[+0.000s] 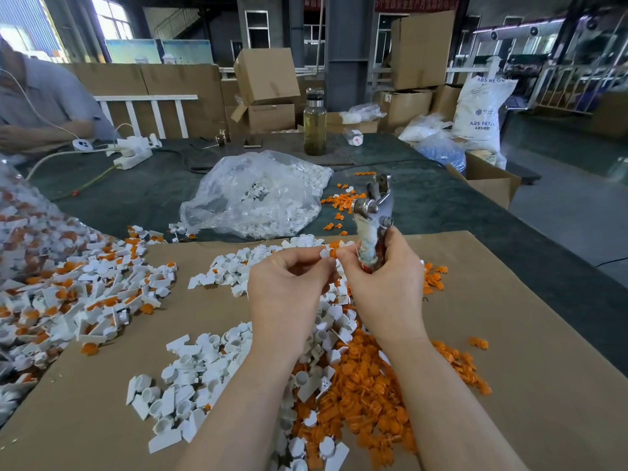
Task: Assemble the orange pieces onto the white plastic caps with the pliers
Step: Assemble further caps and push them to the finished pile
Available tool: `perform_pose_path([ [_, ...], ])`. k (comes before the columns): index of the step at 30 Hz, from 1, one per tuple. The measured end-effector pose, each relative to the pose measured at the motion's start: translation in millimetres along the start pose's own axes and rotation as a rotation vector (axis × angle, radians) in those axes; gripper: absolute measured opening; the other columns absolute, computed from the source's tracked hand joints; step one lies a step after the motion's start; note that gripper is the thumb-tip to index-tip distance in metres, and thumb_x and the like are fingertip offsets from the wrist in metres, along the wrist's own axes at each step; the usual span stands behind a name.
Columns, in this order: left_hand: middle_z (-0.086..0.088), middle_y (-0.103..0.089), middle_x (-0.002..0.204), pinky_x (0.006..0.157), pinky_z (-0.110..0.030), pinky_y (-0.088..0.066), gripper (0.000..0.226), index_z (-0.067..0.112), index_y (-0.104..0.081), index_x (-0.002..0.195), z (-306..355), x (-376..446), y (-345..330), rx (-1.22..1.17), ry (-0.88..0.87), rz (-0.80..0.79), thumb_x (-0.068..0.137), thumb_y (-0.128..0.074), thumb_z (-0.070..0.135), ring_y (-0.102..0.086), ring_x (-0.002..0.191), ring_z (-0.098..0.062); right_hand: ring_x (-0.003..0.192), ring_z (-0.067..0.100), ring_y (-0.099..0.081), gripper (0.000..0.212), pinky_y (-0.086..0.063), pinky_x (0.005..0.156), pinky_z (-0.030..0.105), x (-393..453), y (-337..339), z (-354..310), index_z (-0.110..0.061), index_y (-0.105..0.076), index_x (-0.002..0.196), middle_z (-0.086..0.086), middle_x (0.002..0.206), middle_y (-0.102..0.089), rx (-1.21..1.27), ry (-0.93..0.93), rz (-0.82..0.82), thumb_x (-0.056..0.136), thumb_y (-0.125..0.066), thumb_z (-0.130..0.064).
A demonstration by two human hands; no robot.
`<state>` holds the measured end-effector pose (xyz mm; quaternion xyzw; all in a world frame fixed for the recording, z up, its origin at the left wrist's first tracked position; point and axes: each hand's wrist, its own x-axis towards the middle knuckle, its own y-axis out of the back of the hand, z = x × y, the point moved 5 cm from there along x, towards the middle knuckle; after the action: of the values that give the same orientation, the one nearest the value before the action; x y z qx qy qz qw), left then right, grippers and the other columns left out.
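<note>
Here the left hand [289, 277] pinches a white cap [325, 253] against an orange piece [333, 253], seemingly mating them by finger; the right hand [384, 266] grips the pliers [373, 215], head at twelve o'clock; next, the pair probably needs seating in the tool.

Shiny metal pliers [373, 205], matt plastic caps [190, 379], brown cardboard sheet [530, 334], clear crinkled bag [251, 195]

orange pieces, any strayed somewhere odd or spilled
Yes: a scatter of orange pieces lies off the cardboard sheet on the dark table cover, beside the clear bag of white caps, apart from the main orange pile.
</note>
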<state>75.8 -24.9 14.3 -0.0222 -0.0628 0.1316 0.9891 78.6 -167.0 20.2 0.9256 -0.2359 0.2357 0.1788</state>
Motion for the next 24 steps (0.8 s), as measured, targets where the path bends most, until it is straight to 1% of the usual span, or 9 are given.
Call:
perform_pose_path([
  [3, 0.007, -0.074, 0.068, 0.071, -0.026, -0.059, 0.012, 0.026, -0.077, 0.082, 1.1, -1.7, 0.1, 0.059, -0.062, 0.0, 0.081, -0.079, 0.015, -0.073, 0.069, -0.009, 0.072, 0.004, -0.062, 0.017, -0.051, 0.063, 0.025, -0.3, -0.2, -1.0, -0.024, -0.06, 0.088, -0.014, 0.074, -0.065, -0.009, 0.015, -0.003, 0.081, -0.076, -0.024],
  [7, 0.009, -0.075, 0.07, 0.074, -0.03, -0.059, 0.009, 0.026, -0.077, 0.084, 1.7, -1.1, -0.3, 0.078, -0.087, -0.004, 0.082, -0.079, 0.018, -0.073, 0.071, -0.009, 0.076, 0.001, -0.063, 0.018, -0.051, 0.066, 0.023, 0.8, 0.2, 0.5, -0.024, -0.062, 0.091, -0.014, 0.078, -0.068, 0.002, -0.008, -0.022, 0.081, -0.076, -0.025],
  [10, 0.009, -0.075, 0.071, 0.075, -0.03, -0.06, 0.008, 0.024, -0.078, 0.088, 1.2, -0.7, -0.3, 0.111, -0.097, 0.001, 0.083, -0.079, 0.019, -0.073, 0.072, -0.009, 0.077, 0.0, -0.063, 0.019, -0.051, 0.068, 0.023, 2.4, 1.0, 2.3, -0.027, -0.062, 0.092, -0.016, 0.078, -0.067, -0.007, -0.029, -0.038, 0.08, -0.077, -0.026],
  [15, 0.01, -0.075, 0.073, 0.075, -0.03, -0.06, 0.006, 0.024, -0.079, 0.09, 0.9, 0.1, 0.2, 0.149, -0.121, -0.007, 0.084, -0.078, 0.022, -0.073, 0.074, -0.008, 0.077, 0.0, -0.064, 0.021, -0.052, 0.068, 0.023, 2.3, 0.2, 0.7, -0.031, -0.06, 0.09, -0.017, 0.079, -0.068, -0.037, -0.008, -0.049, 0.08, -0.078, -0.028],
  [18, 0.009, -0.075, 0.072, 0.072, -0.029, -0.059, 0.008, 0.027, -0.078, 0.084, 1.6, 0.0, 1.4, 0.135, -0.126, 0.007, 0.084, -0.077, 0.02, -0.073, 0.073, -0.01, 0.079, -0.001, -0.064, 0.022, -0.052, 0.068, 0.021, 2.6, -1.6, 0.7, -0.032, -0.06, 0.091, -0.016, 0.081, -0.069, -0.028, -0.007, -0.071, 0.08, -0.078, -0.028],
  [22, 0.011, -0.074, 0.07, 0.067, -0.022, -0.054, 0.017, 0.033, -0.074, 0.075, 2.0, 1.5, 3.0, 0.122, -0.128, 0.023, 0.083, -0.078, 0.018, -0.072, 0.069, -0.006, 0.079, -0.002, -0.063, 0.02, -0.049, 0.067, 0.015, 3.3, -2.7, -1.4, -0.031, -0.06, 0.092, -0.017, 0.08, -0.067, -0.028, 0.009, -0.119, 0.082, -0.077, -0.028],
  [24, 0.012, -0.074, 0.07, 0.068, -0.022, -0.054, 0.018, 0.034, -0.073, 0.074, 1.7, 1.9, 2.7, 0.123, -0.124, 0.029, 0.082, -0.078, 0.018, -0.072, 0.069, -0.006, 0.077, 0.0, -0.063, 0.018, -0.05, 0.066, 0.017, 4.6, -1.6, -0.9, -0.028, -0.061, 0.091, -0.016, 0.078, -0.066, -0.037, 0.007, -0.15, 0.083, -0.077, -0.026],
])
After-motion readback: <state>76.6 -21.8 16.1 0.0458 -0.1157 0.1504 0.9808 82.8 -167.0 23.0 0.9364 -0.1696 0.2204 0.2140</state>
